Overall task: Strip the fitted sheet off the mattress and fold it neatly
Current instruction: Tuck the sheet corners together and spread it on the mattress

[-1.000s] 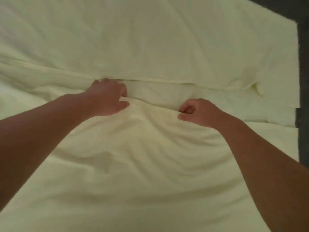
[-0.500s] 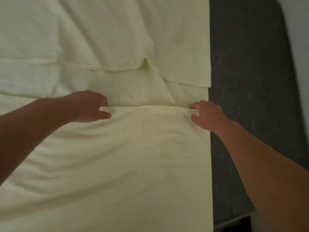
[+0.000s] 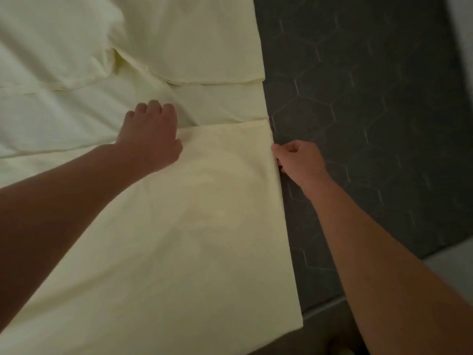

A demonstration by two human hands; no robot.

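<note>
1. A person's bare arms reach forward over a pale yellow fitted sheet (image 3: 204, 213) spread on a dark mattress (image 3: 371, 124) quilted in a hexagon pattern.
2. The left hand (image 3: 151, 135) sits knuckles-up on the cloth with its fingers curled under, at the left end of the top layer's far edge. Whether it holds cloth beneath the palm cannot be told.
3. The right hand (image 3: 299, 160) pinches the sheet's side edge between thumb and curled fingers. It sits just nearer than the top layer's far right corner, where the cloth meets the bare mattress.
4. The top layer stretches flat between the two hands and runs back beneath both forearms toward the person. Its far edge forms a straight line from the left hand's thumb to the corner just beyond the right hand.
5. Beyond the hands, further layers of the same sheet lie in stepped folds. A seamed hem crosses past the left hand's knuckles, and rumpled cloth spreads out to the left of the left arm.
6. To the right of the right hand the mattress lies uncovered.
</note>
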